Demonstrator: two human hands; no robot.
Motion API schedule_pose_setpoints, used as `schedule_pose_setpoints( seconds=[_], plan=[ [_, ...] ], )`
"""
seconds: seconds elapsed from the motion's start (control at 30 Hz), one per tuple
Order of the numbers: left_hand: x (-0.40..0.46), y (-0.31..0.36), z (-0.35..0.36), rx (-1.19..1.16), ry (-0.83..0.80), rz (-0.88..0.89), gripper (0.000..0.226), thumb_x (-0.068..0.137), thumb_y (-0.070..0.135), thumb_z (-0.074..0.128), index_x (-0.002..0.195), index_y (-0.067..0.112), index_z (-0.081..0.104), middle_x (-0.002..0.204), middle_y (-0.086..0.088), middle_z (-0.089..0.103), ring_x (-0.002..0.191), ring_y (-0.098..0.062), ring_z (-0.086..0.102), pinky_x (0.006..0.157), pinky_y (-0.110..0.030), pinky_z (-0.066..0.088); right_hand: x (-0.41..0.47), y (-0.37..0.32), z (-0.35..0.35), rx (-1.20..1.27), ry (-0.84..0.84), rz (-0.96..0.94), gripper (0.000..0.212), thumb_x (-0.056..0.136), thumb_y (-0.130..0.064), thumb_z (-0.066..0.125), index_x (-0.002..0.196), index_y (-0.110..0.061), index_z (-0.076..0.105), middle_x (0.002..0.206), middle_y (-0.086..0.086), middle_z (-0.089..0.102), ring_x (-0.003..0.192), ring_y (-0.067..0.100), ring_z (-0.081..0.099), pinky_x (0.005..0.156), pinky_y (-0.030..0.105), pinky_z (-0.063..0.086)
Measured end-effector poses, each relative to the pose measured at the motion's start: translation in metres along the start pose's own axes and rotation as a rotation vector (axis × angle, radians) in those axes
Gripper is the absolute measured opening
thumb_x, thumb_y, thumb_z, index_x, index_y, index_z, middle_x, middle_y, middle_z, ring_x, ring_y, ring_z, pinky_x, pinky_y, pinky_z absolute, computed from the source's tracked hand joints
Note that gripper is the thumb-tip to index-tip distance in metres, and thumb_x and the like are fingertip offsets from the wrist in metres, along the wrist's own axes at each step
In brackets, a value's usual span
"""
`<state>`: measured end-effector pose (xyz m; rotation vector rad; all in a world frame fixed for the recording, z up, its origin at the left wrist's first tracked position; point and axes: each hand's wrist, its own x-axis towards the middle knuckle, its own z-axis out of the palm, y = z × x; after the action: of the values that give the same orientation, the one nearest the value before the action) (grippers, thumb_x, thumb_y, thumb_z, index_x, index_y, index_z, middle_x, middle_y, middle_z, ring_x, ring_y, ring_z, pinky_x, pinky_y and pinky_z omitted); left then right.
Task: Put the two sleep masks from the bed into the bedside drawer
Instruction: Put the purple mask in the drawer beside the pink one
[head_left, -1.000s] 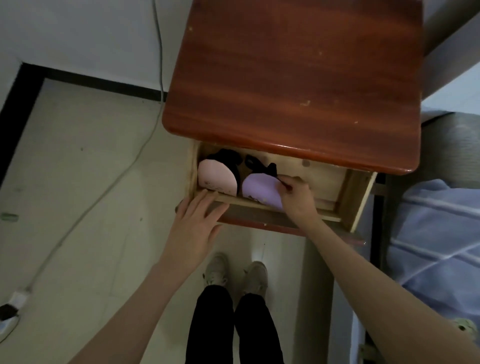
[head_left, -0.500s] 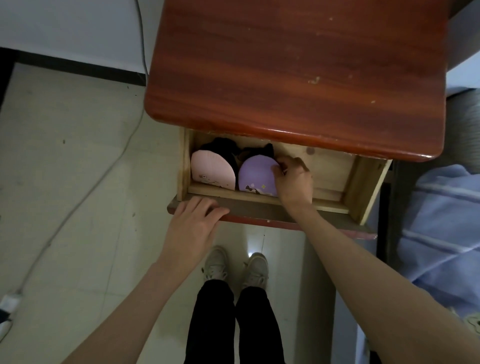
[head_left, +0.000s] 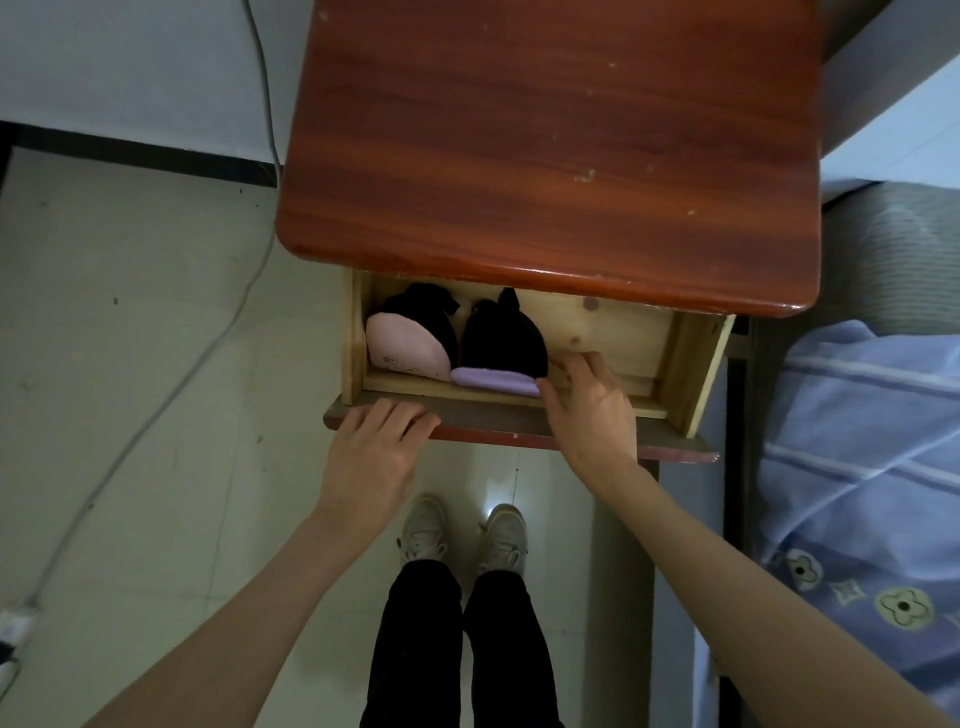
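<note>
The bedside drawer is pulled open under the red-brown table top. Two sleep masks lie in its left half. The pink mask sits at the far left with its black lining behind it. The purple mask lies beside it, black lining turned up and only a purple edge showing. My right hand reaches over the drawer front, thumb touching the purple edge, fingers spread. My left hand rests flat on the drawer's front edge.
The red-brown bedside table top overhangs the drawer's back. A bed with a blue striped cover is at the right. A white cable runs across the tiled floor at the left. My shoes stand below the drawer.
The purple mask has tipped over, so its black lining faces up. My right hand has drawn back from the mask's top to the drawer front. My left hand has stayed on the front edge.
</note>
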<state>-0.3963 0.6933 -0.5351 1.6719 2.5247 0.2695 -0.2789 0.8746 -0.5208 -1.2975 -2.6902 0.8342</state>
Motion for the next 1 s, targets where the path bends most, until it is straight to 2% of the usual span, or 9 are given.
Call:
schedule_pose_setpoints(
  seconds=[0.17, 0.3, 0.5, 0.6, 0.7, 0.77, 0.83, 1.0],
  plan=[
    [0.001, -0.001, -0.005, 0.011, 0.024, 0.01, 0.036, 0.062, 0.003, 0.076, 0.094, 0.014, 0.065, 0.089, -0.003, 0.067, 0.083, -0.022, 0.057, 0.067, -0.034, 0.048, 0.005, -0.001, -0.003, 0.024, -0.014, 0.024, 0.024, 0.087, -0.024, 0.056, 0.103, -0.007, 0.058, 0.105, 0.014, 0.06, 0.087, 0.028, 0.06, 0.072, 0.039, 0.053],
    [0.005, 0.0, -0.017, 0.01, 0.043, 0.008, 0.033, 0.067, 0.001, 0.072, 0.097, 0.012, 0.064, 0.089, -0.006, 0.068, 0.078, -0.028, 0.061, 0.068, -0.036, 0.048, 0.005, -0.009, -0.007, 0.106, 0.083, 0.088, 0.017, 0.087, -0.022, 0.056, 0.094, -0.007, 0.055, 0.093, 0.012, 0.062, 0.077, 0.025, 0.061, 0.067, 0.041, 0.054],
    [0.021, 0.001, -0.045, 0.0, 0.136, -0.006, 0.025, 0.077, 0.002, 0.065, 0.1, 0.011, 0.064, 0.092, -0.008, 0.068, 0.084, -0.028, 0.062, 0.074, -0.038, 0.048, -0.018, -0.009, -0.035, 0.047, 0.118, -0.131, 0.014, 0.086, -0.019, 0.057, 0.089, -0.007, 0.062, 0.086, 0.012, 0.065, 0.08, 0.026, 0.058, 0.072, 0.047, 0.051],
    [0.027, -0.003, -0.053, 0.005, 0.106, 0.023, 0.022, 0.079, 0.007, 0.065, 0.101, 0.012, 0.065, 0.091, -0.007, 0.068, 0.084, -0.028, 0.063, 0.073, -0.038, 0.049, -0.026, -0.002, -0.048, -0.087, 0.16, -0.224, 0.026, 0.084, -0.03, 0.058, 0.098, -0.008, 0.06, 0.101, 0.013, 0.064, 0.096, 0.029, 0.058, 0.089, 0.048, 0.047],
    [0.027, -0.004, -0.055, 0.036, 0.065, 0.022, 0.025, 0.078, 0.012, 0.068, 0.102, 0.013, 0.063, 0.094, -0.007, 0.067, 0.089, -0.029, 0.063, 0.076, -0.041, 0.049, -0.028, 0.008, -0.057, -0.265, 0.096, -0.285, 0.057, 0.079, -0.046, 0.06, 0.123, -0.011, 0.047, 0.131, 0.016, 0.053, 0.126, 0.033, 0.045, 0.109, 0.055, 0.028],
    [0.027, -0.005, -0.055, 0.069, 0.054, -0.003, 0.036, 0.075, 0.015, 0.07, 0.11, 0.013, 0.059, 0.102, -0.009, 0.066, 0.099, -0.03, 0.061, 0.082, -0.044, 0.049, -0.022, 0.015, -0.063, -0.347, 0.044, -0.276, 0.077, 0.076, -0.05, 0.061, 0.136, -0.013, 0.032, 0.146, 0.017, 0.036, 0.137, 0.033, 0.026, 0.112, 0.057, 0.016],
    [0.029, -0.007, -0.056, 0.091, 0.049, -0.013, 0.047, 0.075, 0.016, 0.069, 0.119, 0.01, 0.052, 0.113, -0.012, 0.063, 0.11, -0.031, 0.057, 0.091, -0.047, 0.046, -0.011, 0.02, -0.069, -0.378, 0.032, -0.245, 0.087, 0.074, -0.05, 0.063, 0.141, -0.013, 0.023, 0.151, 0.017, 0.025, 0.14, 0.032, 0.015, 0.112, 0.058, 0.012],
    [0.038, -0.011, -0.061, 0.081, 0.022, -0.054, 0.061, 0.08, 0.017, 0.063, 0.133, 0.004, 0.037, 0.135, -0.018, 0.05, 0.129, -0.034, 0.043, 0.104, -0.054, 0.038, 0.003, 0.023, -0.08, -0.416, -0.001, -0.265, 0.101, 0.068, -0.073, 0.045, 0.142, -0.011, 0.016, 0.152, 0.015, 0.019, 0.141, 0.03, 0.01, 0.113, 0.058, 0.008]
  ],
)
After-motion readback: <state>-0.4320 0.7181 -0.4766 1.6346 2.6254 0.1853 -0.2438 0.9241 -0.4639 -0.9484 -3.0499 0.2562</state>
